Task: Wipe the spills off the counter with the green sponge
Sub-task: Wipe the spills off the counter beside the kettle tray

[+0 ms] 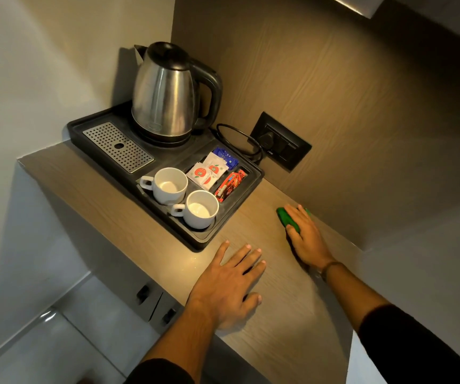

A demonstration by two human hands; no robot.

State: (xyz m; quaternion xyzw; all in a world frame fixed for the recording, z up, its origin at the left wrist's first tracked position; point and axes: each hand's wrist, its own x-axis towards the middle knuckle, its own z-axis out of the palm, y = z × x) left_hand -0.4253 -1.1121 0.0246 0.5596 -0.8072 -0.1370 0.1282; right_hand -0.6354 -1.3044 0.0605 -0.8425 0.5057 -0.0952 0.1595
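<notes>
The green sponge [286, 217] lies on the wooden counter [287, 306] close to the back wall panel, mostly covered by my right hand [305, 236], which presses down on it with fingers wrapped over its top. My left hand [230, 284] rests flat on the counter near the front edge, fingers spread, holding nothing. A few tiny pale specks show on the counter just left of my left hand; I cannot make out any clear spill elsewhere.
A black tray [204, 239] fills the counter's left part, carrying a steel kettle [165, 92], two white cups [169, 185] [199, 209], sachets [209, 170] and a metal drip grate [118, 146]. A wall socket [280, 141] with the kettle's cord sits behind.
</notes>
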